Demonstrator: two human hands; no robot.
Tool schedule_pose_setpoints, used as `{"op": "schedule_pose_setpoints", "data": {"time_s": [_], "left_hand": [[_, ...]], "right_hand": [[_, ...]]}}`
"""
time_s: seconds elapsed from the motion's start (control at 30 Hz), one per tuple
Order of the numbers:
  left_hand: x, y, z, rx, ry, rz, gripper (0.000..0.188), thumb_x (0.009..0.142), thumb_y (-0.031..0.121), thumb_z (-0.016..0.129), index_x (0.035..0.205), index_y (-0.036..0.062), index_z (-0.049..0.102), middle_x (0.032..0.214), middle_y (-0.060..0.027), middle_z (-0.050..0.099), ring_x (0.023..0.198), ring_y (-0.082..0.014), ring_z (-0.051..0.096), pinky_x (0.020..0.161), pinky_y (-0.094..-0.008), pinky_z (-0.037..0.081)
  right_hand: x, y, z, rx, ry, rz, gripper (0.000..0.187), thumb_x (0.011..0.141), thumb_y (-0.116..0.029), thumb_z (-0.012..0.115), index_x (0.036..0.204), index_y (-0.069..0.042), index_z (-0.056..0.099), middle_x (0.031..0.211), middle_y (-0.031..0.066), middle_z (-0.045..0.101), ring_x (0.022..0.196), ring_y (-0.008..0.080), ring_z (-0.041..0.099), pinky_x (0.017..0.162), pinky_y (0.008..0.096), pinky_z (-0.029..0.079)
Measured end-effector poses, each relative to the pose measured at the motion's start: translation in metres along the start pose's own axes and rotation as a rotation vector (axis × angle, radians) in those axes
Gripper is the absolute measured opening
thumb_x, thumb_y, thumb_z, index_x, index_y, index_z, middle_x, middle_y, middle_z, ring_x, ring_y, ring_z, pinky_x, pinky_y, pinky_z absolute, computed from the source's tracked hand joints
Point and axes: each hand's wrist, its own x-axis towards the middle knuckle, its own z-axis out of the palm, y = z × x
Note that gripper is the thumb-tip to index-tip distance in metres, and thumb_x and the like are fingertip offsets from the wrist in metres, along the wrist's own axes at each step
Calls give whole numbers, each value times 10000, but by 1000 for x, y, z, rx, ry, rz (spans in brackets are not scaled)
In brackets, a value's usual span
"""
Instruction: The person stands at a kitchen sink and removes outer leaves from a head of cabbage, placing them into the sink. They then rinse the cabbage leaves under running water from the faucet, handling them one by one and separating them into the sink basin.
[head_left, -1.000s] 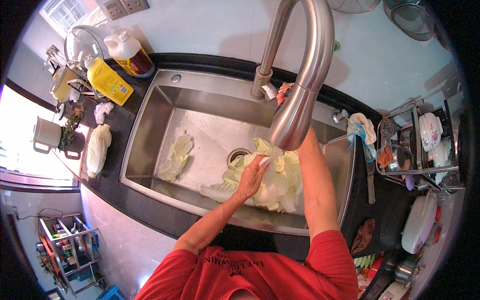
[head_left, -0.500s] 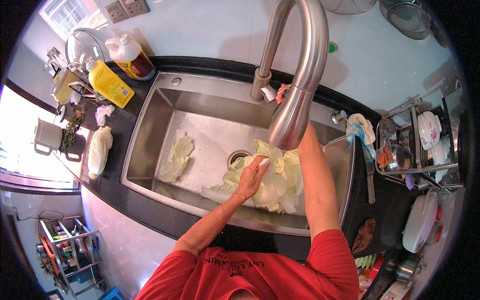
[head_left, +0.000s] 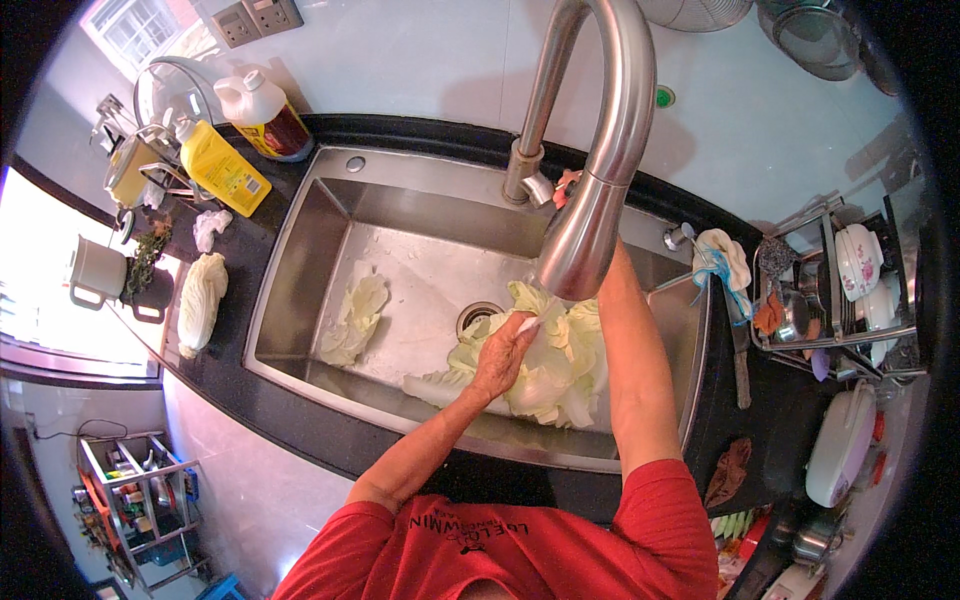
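Observation:
My left hand is over the right half of the steel sink, its fingers closed on the pale stem end of a cabbage leaf. Under and beside it lie several loose cabbage leaves, pale green and yellow, spread to the right of the drain. My right forearm reaches over the sink's right side; the hand itself is hidden behind the faucet head. Another cabbage leaf lies apart on the sink floor at the left.
The tall faucet arches above my hands. A whole napa cabbage, a yellow bottle and a large jug stand or lie on the left counter. A knife, a cloth and a dish rack are at the right.

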Motion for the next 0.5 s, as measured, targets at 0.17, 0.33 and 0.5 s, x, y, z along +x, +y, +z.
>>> {"op": "schedule_pose_setpoints", "data": {"time_s": [0.17,0.33,0.5], "left_hand": [[0,0,-1,2,-7,-15,152,913,177,507,1044,102,493,844,-179,582,776,-343,576,673,-382,448],[1,3,-1,51,1,5,155,911,173,510,1048,102,494,837,-177,579,774,-341,574,673,-378,448],[0,9,-2,37,-3,7,160,914,183,511,1052,102,499,837,-172,583,777,-332,579,674,-373,450]], "right_hand": [[0,-3,13,-223,109,-20,334,850,-220,544,685,70,544,614,105,528,596,130,451,547,346,403],[-2,-10,18,-406,190,-2,338,849,-218,534,684,77,547,620,147,536,597,157,476,568,371,408],[-2,-7,9,-197,106,-19,336,846,-214,535,680,78,548,625,171,550,585,177,497,574,379,415]]}}
